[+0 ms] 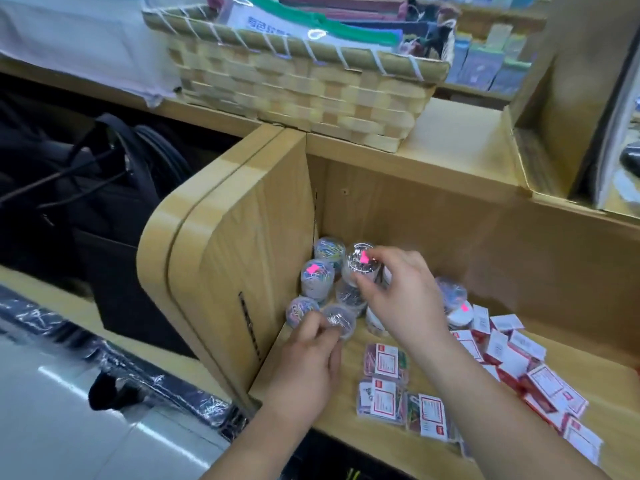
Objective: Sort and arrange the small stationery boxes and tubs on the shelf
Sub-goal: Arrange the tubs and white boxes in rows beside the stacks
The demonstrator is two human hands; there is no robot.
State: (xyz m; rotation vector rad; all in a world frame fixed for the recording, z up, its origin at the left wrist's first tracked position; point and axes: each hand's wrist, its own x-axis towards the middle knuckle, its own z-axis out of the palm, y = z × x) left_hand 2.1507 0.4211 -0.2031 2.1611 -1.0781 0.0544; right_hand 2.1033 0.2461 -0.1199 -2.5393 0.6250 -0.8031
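Several small clear round tubs of paper clips (317, 277) stand clustered in the left back corner of a wooden shelf (408, 424). My right hand (398, 289) grips a tub of silver clips with a pink sticker (358, 263), held on top of the cluster. My left hand (311, 362) pinches a front tub of silver clips (338, 318) that stands on the shelf. Flat clear boxes of coloured clips (384, 362) lie in the middle. Small red and white boxes (512, 355) are heaped at the right.
The shelf's curved wooden side panel (225, 271) closes the left. Two more tubs (453, 299) stand behind my right wrist. A woven basket (294, 88) of folders sits on the counter above. Dark bags (86, 188) lie to the left.
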